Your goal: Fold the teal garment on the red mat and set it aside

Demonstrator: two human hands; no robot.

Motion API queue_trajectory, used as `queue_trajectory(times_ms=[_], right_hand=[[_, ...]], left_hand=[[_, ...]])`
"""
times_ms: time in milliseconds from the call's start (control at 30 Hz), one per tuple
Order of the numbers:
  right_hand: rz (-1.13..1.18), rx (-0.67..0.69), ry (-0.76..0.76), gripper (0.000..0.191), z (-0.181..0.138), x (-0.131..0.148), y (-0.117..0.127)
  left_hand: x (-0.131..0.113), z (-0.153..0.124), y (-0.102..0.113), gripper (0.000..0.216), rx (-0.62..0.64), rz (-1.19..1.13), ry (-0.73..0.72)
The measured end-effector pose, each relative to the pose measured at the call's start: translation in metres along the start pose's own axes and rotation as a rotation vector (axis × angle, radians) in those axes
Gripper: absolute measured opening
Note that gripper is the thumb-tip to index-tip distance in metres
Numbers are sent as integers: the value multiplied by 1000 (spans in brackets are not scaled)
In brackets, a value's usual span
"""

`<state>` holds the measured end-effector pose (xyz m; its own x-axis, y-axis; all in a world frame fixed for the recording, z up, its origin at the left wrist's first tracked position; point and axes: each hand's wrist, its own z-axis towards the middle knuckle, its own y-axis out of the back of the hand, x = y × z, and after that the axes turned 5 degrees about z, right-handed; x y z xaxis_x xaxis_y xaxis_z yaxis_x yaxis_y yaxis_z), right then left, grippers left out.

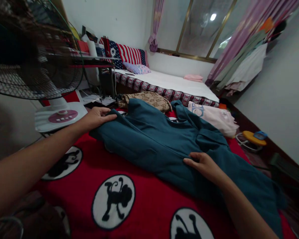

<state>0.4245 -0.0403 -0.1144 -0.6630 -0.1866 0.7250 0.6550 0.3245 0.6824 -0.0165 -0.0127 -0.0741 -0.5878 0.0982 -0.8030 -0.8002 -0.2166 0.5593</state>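
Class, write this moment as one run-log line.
left hand: pinching garment edge | right hand: pinching garment | garment: lying across red blanket

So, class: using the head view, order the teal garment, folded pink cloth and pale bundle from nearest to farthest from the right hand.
1. Teal garment, touching the right hand.
2. Pale bundle, just beyond, rightward.
3. Folded pink cloth, on the white bed.

Dark teal cloth garment [149, 139] is coloured plainly. Red fabric blanket [151, 212] is printed with black monkeys [126, 196] in white ovals [99, 207].
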Motion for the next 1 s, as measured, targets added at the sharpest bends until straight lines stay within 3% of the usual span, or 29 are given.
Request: queue_trajectory(times_ms=[100, 300, 400, 467, 567, 667, 733, 833, 933, 1000], right_hand=[[-211, -51, -1, 42, 2, -4, -4], [-523, -352, -44, 32, 7, 4, -9], [-652, -407, 77, 19, 7, 4, -22], [-640, -455, 208, 19, 6, 0, -27], [-507, -617, 322, 23, 1, -9, -18], [-406, -744, 302, 20, -8, -20, 6], [-367, -751, 245, 19, -14, -26, 20], [-351, -586, 217, 21, -22, -32, 24], [-459, -351, 223, 25, -25, -34, 14], [-544, -275, 197, 19, -23, -32, 9]], left_hand=[[3, 7, 1, 48, 73, 249, -35], [-18, 25, 3, 41, -35, 719, -185], [-21, 28, -12, 37, 50, 1067, -150], [-22, 23, -31, 41, 53, 1180, -207], [-31, 8, -66, 40, 70, 1072, -415], [-42, -4, -97, 36, 332, 774, -536], [-45, -5, -113, 36, 482, 594, -548], [-40, 0, -130, 31, 560, 488, -550], [-34, 6, -137, 24, 583, 443, -506], [-34, 9, -138, 23, 561, 417, -480]])
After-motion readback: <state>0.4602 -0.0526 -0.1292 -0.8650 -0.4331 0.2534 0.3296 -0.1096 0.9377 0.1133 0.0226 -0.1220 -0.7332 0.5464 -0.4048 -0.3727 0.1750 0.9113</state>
